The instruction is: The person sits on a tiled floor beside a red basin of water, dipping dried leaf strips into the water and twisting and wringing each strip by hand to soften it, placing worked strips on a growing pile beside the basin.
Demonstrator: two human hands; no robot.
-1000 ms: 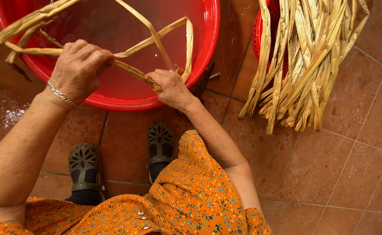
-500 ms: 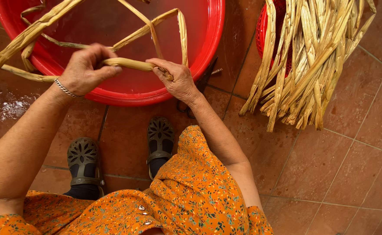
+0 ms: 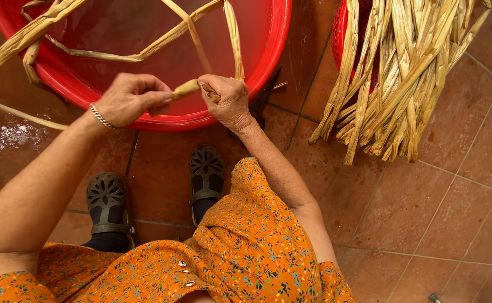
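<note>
Head view, looking straight down on a tiled floor (image 3: 425,224) of wet reddish-brown tiles. Largest on it is the red basin (image 3: 268,62), which fills the top left of the picture and holds water. At the top right, a bundle of dried leaf strips (image 3: 403,84) spills out of a red basket (image 3: 344,33) toward the floor. Several long wet strips (image 3: 117,56) loop over the basin, some trailing past its left rim.

Over the basin's near rim, the left hand (image 3: 125,101), a bracelet (image 3: 101,116) at the wrist, is closed with thumb and fingertips pinched on one end of a short twisted strip (image 3: 187,88). The right hand (image 3: 229,101) is curled shut on the other end, where a strip rises from its grip toward the basin's far rim. The hands are close together, almost touching.

Judging from this, the step in hand is twisting or rolling a soaked strip between both hands. Continuing would call for steady tension and a fresh grip further along the strip.
</note>
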